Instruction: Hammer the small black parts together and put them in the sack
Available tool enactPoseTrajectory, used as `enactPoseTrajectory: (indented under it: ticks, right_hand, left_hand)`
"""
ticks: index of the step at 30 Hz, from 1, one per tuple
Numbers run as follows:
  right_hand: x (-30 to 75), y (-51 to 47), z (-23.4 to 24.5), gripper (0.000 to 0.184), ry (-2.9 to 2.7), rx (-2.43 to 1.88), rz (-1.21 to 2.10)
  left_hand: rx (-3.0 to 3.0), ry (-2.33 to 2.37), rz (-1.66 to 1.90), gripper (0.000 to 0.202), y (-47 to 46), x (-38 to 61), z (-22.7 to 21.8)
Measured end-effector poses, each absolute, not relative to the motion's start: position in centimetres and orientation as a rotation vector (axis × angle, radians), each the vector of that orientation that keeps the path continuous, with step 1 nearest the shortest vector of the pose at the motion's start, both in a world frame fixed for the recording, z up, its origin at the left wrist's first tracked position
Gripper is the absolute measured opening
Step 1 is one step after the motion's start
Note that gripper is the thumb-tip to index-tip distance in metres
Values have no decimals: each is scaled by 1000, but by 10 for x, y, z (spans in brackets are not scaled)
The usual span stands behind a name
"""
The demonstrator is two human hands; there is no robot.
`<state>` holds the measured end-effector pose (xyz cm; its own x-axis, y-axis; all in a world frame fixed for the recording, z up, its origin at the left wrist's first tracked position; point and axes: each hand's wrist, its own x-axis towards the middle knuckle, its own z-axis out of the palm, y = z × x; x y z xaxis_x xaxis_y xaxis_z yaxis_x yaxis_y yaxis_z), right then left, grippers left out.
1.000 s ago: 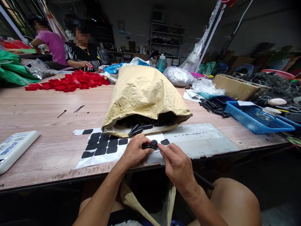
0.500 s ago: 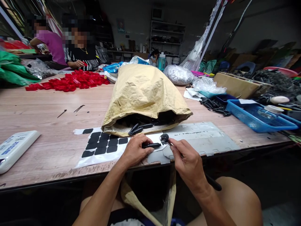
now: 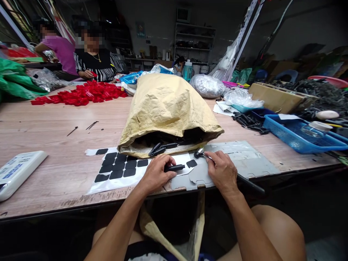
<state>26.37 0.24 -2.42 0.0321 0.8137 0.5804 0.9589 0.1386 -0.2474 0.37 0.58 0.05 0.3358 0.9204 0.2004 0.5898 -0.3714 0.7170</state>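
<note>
My left hand (image 3: 160, 170) rests at the table's front edge, its fingers closed on a black pen-shaped tube (image 3: 175, 168) lying on its side. My right hand (image 3: 222, 168) grips a small hammer (image 3: 250, 182) with a thin metal neck and black handle. The hammer's head (image 3: 199, 152) is just above the grey board, to the right of the tube. Between them lies a single black rounded square (image 3: 191, 163). Left of my left hand, several similar squares (image 3: 117, 166) sit on a white sheet (image 3: 108, 185). More black tubes (image 3: 157, 148) stick out of a yellow paper sack (image 3: 165, 105).
A grey board (image 3: 241, 159) lies along the front edge. Blue baskets (image 3: 301, 139) and black parts (image 3: 248, 121) are at the right. At left are a white device (image 3: 21, 172) and a red heap (image 3: 84, 93), with a person in stripes (image 3: 99, 65) behind it.
My right hand has moved right and turned the hammer, whose head has shifted right toward the sack's mouth. The lone black square is uncovered. My left hand stays on the tube.
</note>
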Motion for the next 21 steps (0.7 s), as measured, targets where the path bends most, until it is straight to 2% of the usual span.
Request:
enactPoseTrajectory:
  ticks: [11,15,18,21]
  right_hand:
    - [262,1,-25,25,-1795,-1732,-301]
    - [262,1,-25,25,-1791,-1728,-299]
    - [262,1,-24,25,-1794,-1724,-284]
    - [262,1,-24,26,-1790,-1710,-286]
  left_hand:
    - [2096,1321,815,16,7,3,-1]
    - [1940,1100,826,16,-18,5,16]
    - [1747,812,577,20,-52,10,25]
    - [1793,788,233,21,-77,17,2]
